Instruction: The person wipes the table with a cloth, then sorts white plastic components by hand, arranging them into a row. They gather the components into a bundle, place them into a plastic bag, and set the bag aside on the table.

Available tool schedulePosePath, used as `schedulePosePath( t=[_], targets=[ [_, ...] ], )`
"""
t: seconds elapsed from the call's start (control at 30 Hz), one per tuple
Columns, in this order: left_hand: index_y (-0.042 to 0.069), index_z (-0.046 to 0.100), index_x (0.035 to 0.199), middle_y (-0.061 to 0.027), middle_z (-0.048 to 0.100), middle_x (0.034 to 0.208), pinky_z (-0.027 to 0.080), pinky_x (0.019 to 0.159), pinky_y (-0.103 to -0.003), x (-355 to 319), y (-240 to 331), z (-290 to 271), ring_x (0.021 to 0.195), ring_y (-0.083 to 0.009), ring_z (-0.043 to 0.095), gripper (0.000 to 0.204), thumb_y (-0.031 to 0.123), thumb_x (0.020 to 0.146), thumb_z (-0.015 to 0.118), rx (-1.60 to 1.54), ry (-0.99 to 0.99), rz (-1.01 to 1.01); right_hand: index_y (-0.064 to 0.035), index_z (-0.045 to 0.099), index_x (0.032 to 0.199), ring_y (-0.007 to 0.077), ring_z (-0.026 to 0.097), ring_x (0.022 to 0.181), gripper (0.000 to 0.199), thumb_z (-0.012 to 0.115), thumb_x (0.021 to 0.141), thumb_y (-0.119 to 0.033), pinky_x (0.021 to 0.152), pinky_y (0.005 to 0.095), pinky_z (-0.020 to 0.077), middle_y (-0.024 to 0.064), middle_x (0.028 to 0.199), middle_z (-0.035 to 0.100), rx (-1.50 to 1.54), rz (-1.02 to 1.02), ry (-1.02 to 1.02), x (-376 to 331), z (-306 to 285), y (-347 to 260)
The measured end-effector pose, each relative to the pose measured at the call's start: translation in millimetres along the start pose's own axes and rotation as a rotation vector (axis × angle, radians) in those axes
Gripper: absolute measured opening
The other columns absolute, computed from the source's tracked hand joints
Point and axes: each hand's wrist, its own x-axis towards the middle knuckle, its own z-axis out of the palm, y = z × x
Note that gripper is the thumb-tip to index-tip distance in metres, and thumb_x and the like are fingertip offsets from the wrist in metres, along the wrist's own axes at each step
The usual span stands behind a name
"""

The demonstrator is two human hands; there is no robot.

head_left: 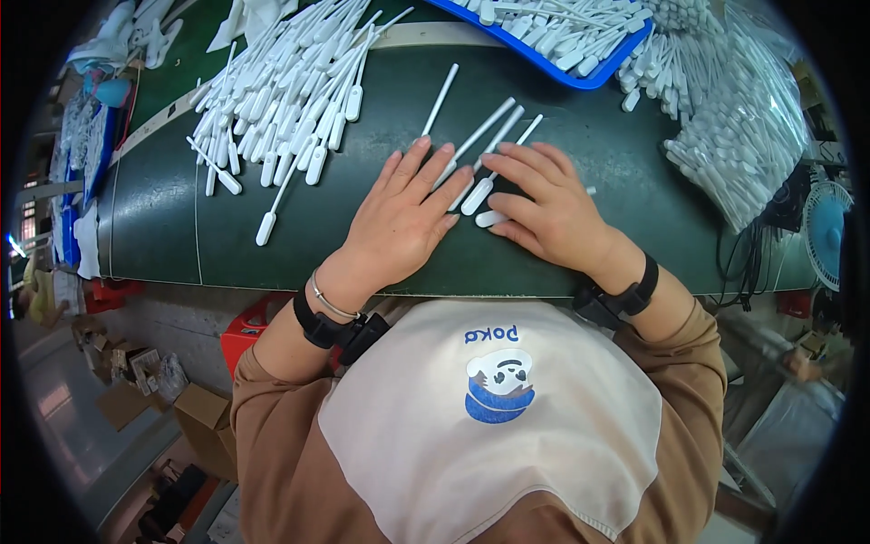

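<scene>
Several white sticks [478,196] partly under left hand [394,218] and right hand [562,213]; fingers [411,161] slightly spread.

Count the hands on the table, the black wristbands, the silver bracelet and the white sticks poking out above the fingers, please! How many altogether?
Left hand and right hand: 2
Black wristbands: 2
Silver bracelet: 1
White sticks poking out: 4
Total: 9

The sleeves [281,412] are brown and the front [580,408] is cream, with blue letters [492,335] and a cartoon head [500,388]. Both wrists [618,261] wear black bands [314,325]; the left one has also a silver bangle [319,295].
</scene>
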Motion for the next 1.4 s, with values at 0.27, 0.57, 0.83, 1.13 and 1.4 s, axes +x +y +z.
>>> schedulePosePath(
  t=[0.27, 0.57, 0.83, 1.13, 1.4],
  targets=[
    [0.01, 0.056, 0.131, -0.0113, 0.05, 0.14, 0.028, 0.111, -0.056, -12, -5, 4, 0.136, -0.0298, 0.039, 0.048, 0.014, 0.085, 0.065, 0.055, 0.082, 0.005, -0.0065, 0.059, 0.112, 0.0322, 0.054, 0.115, 0.042, 0.075, 0.075, -0.019, 0.101, 0.0472, 0.0389, 0.0123, 0.124, 0.058, 0.181, -0.008, -0.145, -3, 7, 14],
    [0.006, 0.058, 0.125, -0.0145, 0.054, 0.135, 0.031, 0.11, -0.053, -6, -8, 17, 0.133, -0.0307, 0.043, 0.041, 0.014, 0.085, 0.062, -0.135, 0.118, 0.094, -0.0048, 0.059, 0.118, 0.0326, 0.054, 0.106, 0.055, 0.075, 0.074, -0.033, 0.095, 0.0471, 0.0415, 0.0125, 0.114, 0.057, 0.011, -0.075, -0.031, 18, 6, 21],
    [0.001, 0.06, 0.114, -0.0199, 0.052, 0.133, 0.033, 0.107, -0.053, 13, 0, 14, 0.127, -0.038, 0.045, 0.037, 0.021, 0.083, 0.065, -0.089, 0.304, -0.177, -0.0057, 0.062, 0.115, 0.0354, 0.051, 0.112, 0.056, 0.073, 0.075, -0.043, 0.097, 0.0502, 0.039, 0.0144, 0.118, 0.055, 0.066, -0.08, -0.177, 9, -1, 28],
    [0.002, 0.063, 0.103, -0.0171, 0.058, 0.121, 0.039, 0.097, -0.052, -30, -22, -27, 0.117, -0.0367, 0.051, 0.027, 0.017, 0.08, 0.066, 0.069, 0.561, -0.094, -0.0068, 0.06, 0.111, 0.0392, 0.037, 0.137, 0.052, 0.072, 0.077, -0.044, 0.112, 0.0542, 0.0249, 0.0195, 0.145, 0.044, -0.023, -0.062, -0.265, 10, -10, 25],
    [0.002, 0.063, 0.105, -0.016, 0.061, 0.1, 0.046, 0.082, -0.043, -131, -71, -23, 0.094, -0.0351, 0.058, 0.024, 0.013, 0.085, 0.067, 0.206, 0.618, -0.671, -0.0078, 0.057, 0.111, 0.0368, 0.036, 0.138, 0.051, 0.072, 0.077, -0.044, 0.113, 0.0548, 0.0219, 0.0181, 0.146, 0.043, 0.003, -0.035, -0.301, 8, -8, 27]
  ],
)
